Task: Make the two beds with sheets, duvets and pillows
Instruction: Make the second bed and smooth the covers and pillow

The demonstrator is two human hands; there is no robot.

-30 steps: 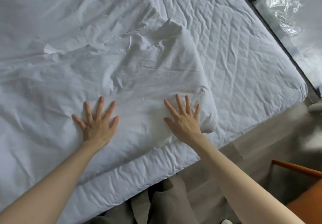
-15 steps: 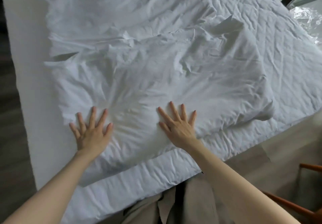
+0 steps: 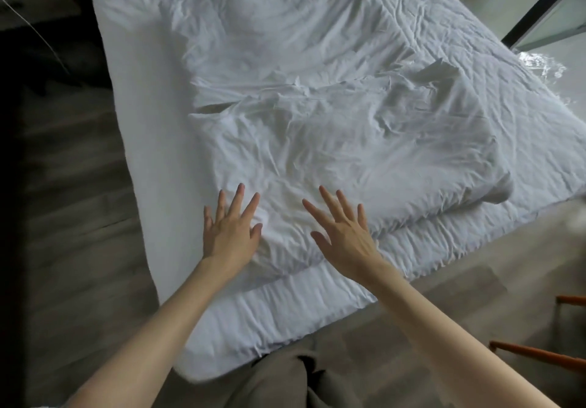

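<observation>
From beside the bed, nearest are the person's grey-brown trousers (image 3: 285,385), right up against the foot of the bed (image 3: 269,328), whose white quilted cover shows as a bare strip along the near edge. To the right, over the grey wood floor (image 3: 79,217), stand the orange-brown rails of a chair (image 3: 539,353). Both bare forearms reach out over that strip. The left hand (image 3: 230,233) lies flat on the near left part of the duvet (image 3: 348,141), its fingers (image 3: 237,198) straight and spread, gripping nothing. The right hand (image 3: 345,236) is just beside it, also with fingers (image 3: 329,204) straight and fanned; whether its palm presses the cloth or hovers just above it, I cannot tell. The duvet itself is white and heavily creased, lying as a thick folded slab across the near half of the bed, its right corner bulging close to the mattress's right side. Beyond it, more rumpled white linen (image 3: 269,26) covers the far half. Off the bed's right side lies some crinkled clear plastic (image 3: 542,68), and a dark frame (image 3: 539,4) slants behind it.
</observation>
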